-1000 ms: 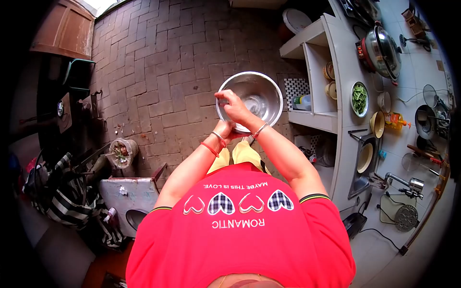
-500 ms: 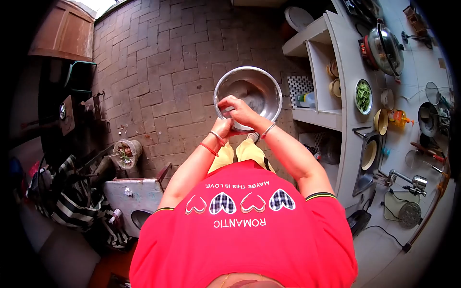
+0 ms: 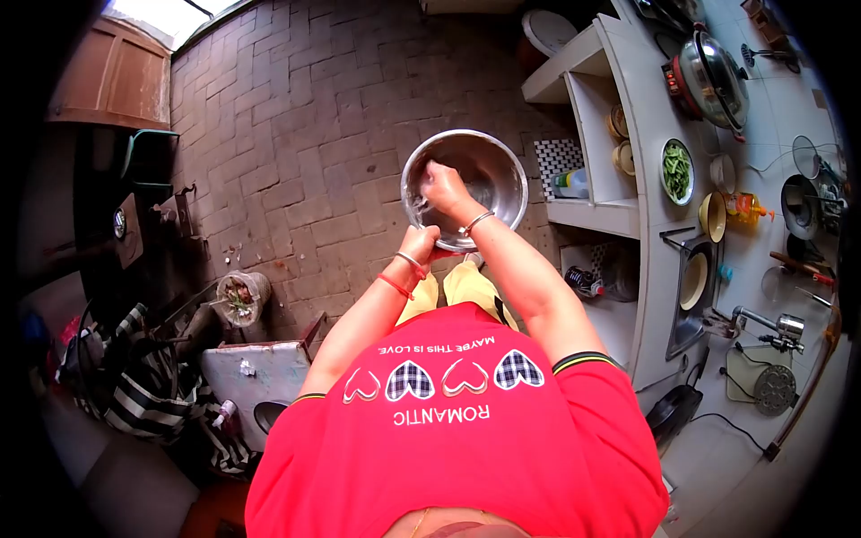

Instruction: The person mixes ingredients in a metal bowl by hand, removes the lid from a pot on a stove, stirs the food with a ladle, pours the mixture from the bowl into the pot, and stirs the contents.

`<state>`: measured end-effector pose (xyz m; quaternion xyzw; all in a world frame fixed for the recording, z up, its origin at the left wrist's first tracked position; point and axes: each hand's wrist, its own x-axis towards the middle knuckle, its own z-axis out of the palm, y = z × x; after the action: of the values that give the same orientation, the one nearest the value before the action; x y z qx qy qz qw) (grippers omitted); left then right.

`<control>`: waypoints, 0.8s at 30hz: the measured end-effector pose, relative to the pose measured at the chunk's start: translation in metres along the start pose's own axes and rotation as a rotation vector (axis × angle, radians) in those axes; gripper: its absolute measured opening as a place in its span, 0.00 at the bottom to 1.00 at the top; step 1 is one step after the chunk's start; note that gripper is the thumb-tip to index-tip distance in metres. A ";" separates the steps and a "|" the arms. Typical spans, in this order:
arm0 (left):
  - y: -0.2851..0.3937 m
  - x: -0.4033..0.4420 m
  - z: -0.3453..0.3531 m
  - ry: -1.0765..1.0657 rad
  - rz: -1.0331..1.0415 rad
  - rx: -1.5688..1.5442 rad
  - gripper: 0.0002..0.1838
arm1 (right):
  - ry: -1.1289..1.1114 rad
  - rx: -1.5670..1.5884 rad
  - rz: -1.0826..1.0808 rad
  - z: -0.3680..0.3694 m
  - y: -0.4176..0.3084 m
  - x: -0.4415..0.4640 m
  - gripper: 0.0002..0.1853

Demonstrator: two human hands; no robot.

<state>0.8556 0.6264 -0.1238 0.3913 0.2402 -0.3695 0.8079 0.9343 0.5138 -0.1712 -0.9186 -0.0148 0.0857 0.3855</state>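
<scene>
In front of my legs is a deep stainless steel bowl (image 3: 509, 193), its opening facing up toward me. My left hand (image 3: 420, 242) is closed on the bowl's near left rim. Inside the bowl, near its left wall, my right hand (image 3: 444, 190) is curled closed with the fingers pressed together. What it holds, if anything, is hidden. Small pale bits show beside it on the inner wall. The bottom of the bowl is partly covered by my right hand and wrist.
To the right, a counter (image 3: 664, 247) carries a plate of green vegetables (image 3: 678, 172), a lidded pot (image 3: 713, 81) and a sink (image 3: 691, 291). Shelves (image 3: 601, 134) stand below it. On the left are a waste bucket (image 3: 242, 298) and a small table (image 3: 256, 377).
My right hand has moved from over the left rim, next to my left hand, further into the bowl. My left hand stays at the rim. The view has shifted slightly.
</scene>
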 end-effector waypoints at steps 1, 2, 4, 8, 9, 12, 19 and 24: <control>0.000 -0.004 0.002 0.005 0.014 -0.020 0.25 | -0.061 0.160 0.089 -0.002 -0.008 -0.003 0.10; 0.001 -0.005 0.003 0.007 -0.010 -0.023 0.25 | 0.005 0.249 0.077 -0.008 -0.013 -0.007 0.11; 0.004 -0.006 0.004 0.014 -0.051 -0.033 0.25 | 0.220 0.294 -0.037 -0.021 -0.019 -0.011 0.13; -0.001 -0.013 0.016 -0.027 -0.034 -0.039 0.23 | 0.502 0.242 -0.065 -0.025 -0.030 -0.010 0.19; -0.002 -0.012 0.016 -0.024 -0.049 -0.019 0.21 | 0.535 0.244 -0.055 -0.018 -0.035 -0.010 0.20; 0.003 -0.008 0.009 -0.101 -0.052 -0.011 0.17 | 0.319 0.317 -0.232 -0.009 -0.042 -0.023 0.20; -0.005 -0.016 0.011 -0.100 -0.012 -0.009 0.18 | 0.165 0.319 -0.311 -0.029 -0.035 -0.034 0.21; 0.004 -0.021 0.013 -0.094 -0.013 0.038 0.18 | 0.112 0.433 -0.301 -0.030 -0.050 -0.040 0.21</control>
<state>0.8472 0.6265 -0.1006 0.3874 0.1976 -0.3971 0.8082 0.9015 0.5239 -0.1093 -0.8056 -0.1109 -0.0226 0.5816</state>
